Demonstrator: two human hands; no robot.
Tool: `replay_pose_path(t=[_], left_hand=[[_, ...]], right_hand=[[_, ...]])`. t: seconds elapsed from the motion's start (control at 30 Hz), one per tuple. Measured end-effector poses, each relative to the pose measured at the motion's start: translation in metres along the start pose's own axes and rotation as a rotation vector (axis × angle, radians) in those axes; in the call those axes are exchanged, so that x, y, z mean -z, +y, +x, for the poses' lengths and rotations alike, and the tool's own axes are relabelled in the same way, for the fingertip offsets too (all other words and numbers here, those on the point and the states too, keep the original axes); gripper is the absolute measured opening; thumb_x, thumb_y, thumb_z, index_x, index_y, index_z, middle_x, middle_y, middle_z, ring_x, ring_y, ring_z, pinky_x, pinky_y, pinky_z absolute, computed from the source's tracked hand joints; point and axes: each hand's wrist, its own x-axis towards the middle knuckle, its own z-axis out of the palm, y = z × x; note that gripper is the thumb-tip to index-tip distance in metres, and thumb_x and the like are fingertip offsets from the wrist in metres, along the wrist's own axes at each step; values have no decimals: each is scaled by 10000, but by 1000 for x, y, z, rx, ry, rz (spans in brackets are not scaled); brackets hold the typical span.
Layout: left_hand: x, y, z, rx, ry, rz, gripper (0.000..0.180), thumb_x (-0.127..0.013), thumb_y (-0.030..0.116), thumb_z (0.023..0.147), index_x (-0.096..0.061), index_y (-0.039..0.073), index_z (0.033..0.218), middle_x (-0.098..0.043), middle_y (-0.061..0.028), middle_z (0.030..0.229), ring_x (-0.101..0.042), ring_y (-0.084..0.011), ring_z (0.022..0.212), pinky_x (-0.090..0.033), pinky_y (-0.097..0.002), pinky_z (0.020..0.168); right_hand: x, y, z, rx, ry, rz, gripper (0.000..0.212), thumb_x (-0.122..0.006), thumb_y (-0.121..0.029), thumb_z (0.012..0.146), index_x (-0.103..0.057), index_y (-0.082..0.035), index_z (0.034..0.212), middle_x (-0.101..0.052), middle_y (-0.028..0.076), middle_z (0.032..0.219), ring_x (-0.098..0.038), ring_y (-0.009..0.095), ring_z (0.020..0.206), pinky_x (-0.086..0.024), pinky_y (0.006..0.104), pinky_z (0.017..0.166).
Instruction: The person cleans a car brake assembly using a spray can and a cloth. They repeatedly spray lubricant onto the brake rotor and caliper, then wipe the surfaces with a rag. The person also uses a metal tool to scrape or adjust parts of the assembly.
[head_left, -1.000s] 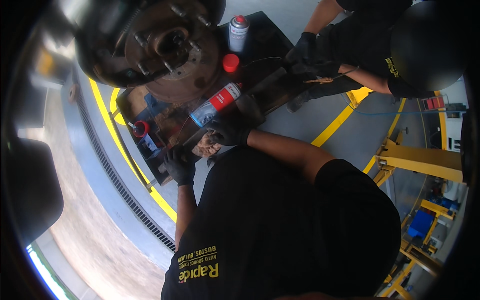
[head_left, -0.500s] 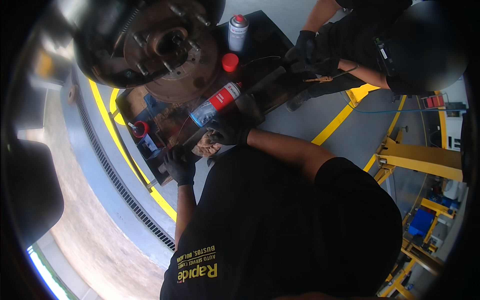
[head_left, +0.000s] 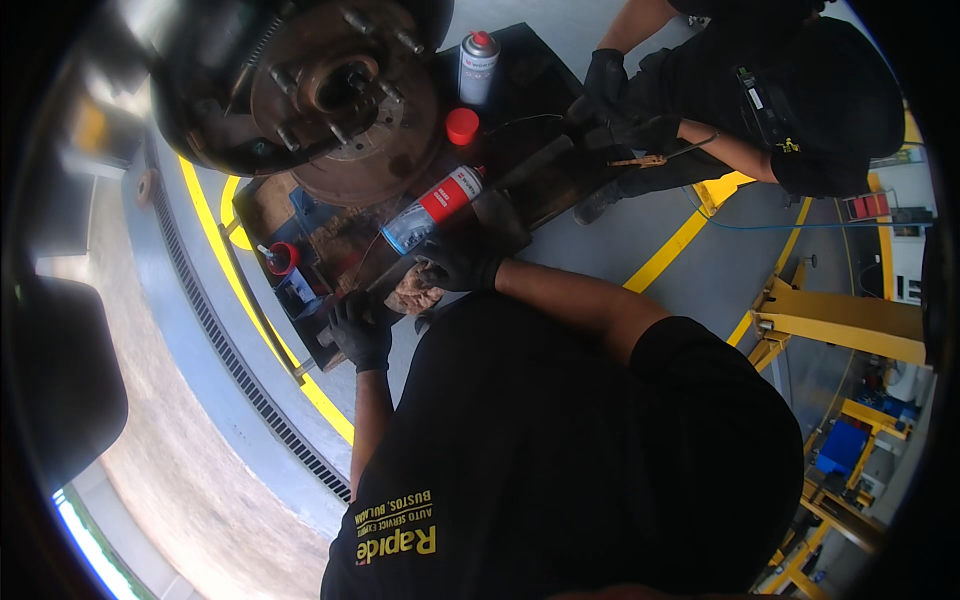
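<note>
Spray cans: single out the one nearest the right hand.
The red-and-blue spray can, just beyond the right hand. The silver-white can with the red top is farther off, past the round red cap.

At the upper right of the frame, the co-worker (head_left: 800,75) has shifted: the blurred dark round shape is gone, leaving dark clothing (head_left: 845,100) with a clear edge. A strip with a pale label (head_left: 754,94), hidden a second ago, shows there, slightly higher and further left than half a second ago.
</note>
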Motion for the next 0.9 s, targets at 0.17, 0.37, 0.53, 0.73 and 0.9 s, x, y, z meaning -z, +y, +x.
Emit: replay_pose_path(t=[0.17,0.37,0.53,0.73,0.9], left_hand=[[-1,-1,-1,5,-1,4,203,-720,252,945,-726,124,1103,-720,-123,1130,-659,-392,1064,-524,-516,906],[0,-1,0,-3,-3,-6,195,-716,246,952,-727,123,1102,-725,-121,1133,-662,-390,1058,-525,-515,903],[1,0,0,-4,-1,-2,185,-714,245,955,-726,127,1098,-726,-118,1128,-663,-387,1062,-525,-513,903],[1,1,0,-4,0,0,176,-721,241,951,-723,131,1089,-724,-115,1126,-662,-385,1065,-524,-510,911],[1,2,0,4,-1,-7,174,-723,236,949,-721,128,1086,-723,-115,1125,-661,-385,1071,-524,-509,917]], right_hand=[[-6,3,-1,23,38,8,441,-772,-375,963,-656,-101,1289,-658,161,1228,-664,354,1091,-541,505,907],[-6,2,-1,29,52,2,465,-776,-380,960,-654,-113,1320,-655,164,1239,-662,354,1101,-541,506,911],[0,-1,0,-45,-44,14,529,-751,-438,958,-660,-98,1354,-654,207,1340,-647,391,1231,-516,547,1045],[2,-2,0,-47,-52,2,533,-750,-450,957,-662,-103,1351,-653,203,1341,-646,390,1229,-517,548,1037],[0,-1,0,20,39,-34,469,-773,-389,961,-651,-115,1321,-655,166,1267,-663,359,1122,-541,516,920]])
